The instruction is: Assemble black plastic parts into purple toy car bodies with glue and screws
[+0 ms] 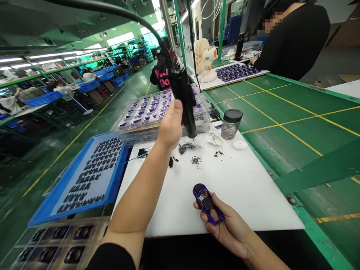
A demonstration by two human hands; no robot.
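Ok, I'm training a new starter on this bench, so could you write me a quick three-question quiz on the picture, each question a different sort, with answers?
1. True or false: the left hand holds the black driver.

2. What does the right hand hold?
A) a desk fan
B) a purple part
C) a blue tray

3. Fill in the missing colour: the see-through jar on the white work surface has a ____ lid.

Key: 1 true; 2 B; 3 black.
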